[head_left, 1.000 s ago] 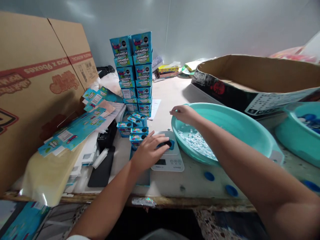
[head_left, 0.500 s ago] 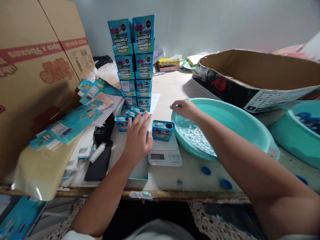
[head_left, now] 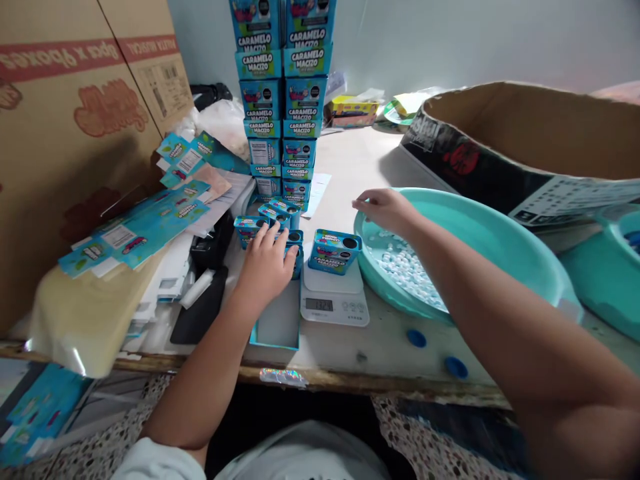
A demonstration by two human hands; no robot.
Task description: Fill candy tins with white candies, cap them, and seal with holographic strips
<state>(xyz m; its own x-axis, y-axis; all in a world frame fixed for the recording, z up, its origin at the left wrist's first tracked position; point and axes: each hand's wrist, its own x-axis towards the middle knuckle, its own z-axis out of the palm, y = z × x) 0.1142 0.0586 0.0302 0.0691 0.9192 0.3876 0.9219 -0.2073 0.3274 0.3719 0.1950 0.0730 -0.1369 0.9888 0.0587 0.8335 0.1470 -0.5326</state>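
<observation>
Blue box (head_left: 334,255) now weighing untouched on scale (head_left: 345,314); left hand (head_left: 265,265) shifted, spread over boxes (head_left: 247,228); right hand (head_left: 386,208) fingertips together, contents unclear.

Brown printed carton (head_left: 45,180), grey wall (head_left: 450,40)

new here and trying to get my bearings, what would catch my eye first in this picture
The tall double stack of blue boxes at the back, left of centre. Then the wide turquoise basin on the right, partly filled with small white-and-blue pieces.
</observation>
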